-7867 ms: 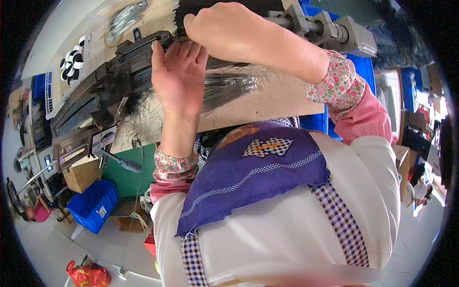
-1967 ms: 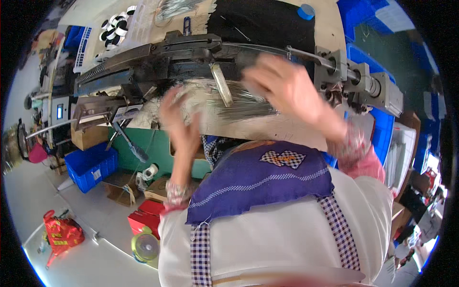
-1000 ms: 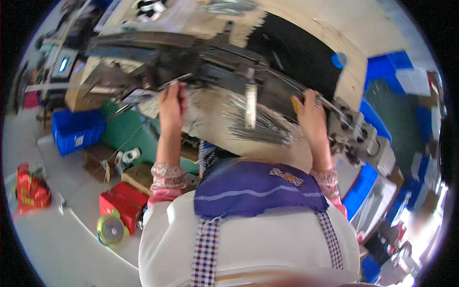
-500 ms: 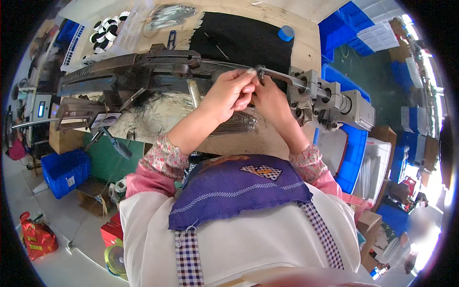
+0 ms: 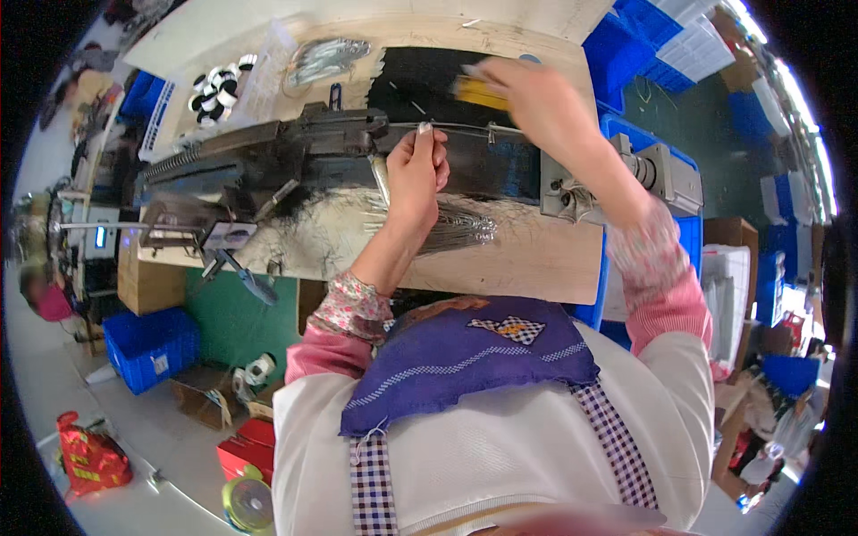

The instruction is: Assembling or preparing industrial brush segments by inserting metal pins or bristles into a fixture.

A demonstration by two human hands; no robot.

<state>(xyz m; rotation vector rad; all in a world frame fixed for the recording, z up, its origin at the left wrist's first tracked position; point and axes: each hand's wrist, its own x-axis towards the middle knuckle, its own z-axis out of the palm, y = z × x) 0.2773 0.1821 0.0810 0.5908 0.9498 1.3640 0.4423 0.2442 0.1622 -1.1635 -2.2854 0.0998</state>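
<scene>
My left hand [image 5: 416, 174] is closed in a pinch at the left end of a thin metal rod [image 5: 460, 128]. What sits between its fingertips is too small to make out. A small clamp [image 5: 491, 133] stands on the rod farther right. Over the black cloth [image 5: 402, 80] my right hand [image 5: 545, 98], smeared by motion, is closed on a yellow tool [image 5: 483, 93]; its exact kind is blurred. Below the left hand lies a bundle of thin metal wires [image 5: 460, 229]. A long dark metal fixture [image 5: 331, 134] runs to the left of that hand.
Black-and-white spools [image 5: 214, 94] fill a clear tray at the back left, beside a bag of metal pieces [image 5: 329, 59]. A grey motor-like unit [image 5: 666, 174] stands at the right table end. Blue crates [image 5: 630, 45] flank the table, and dark fibres litter its wood.
My right hand has left the rod, moved away over the black cloth, and now has the yellow tool. My left hand stays near the rod, slightly farther left. The blue roll is mostly covered.
</scene>
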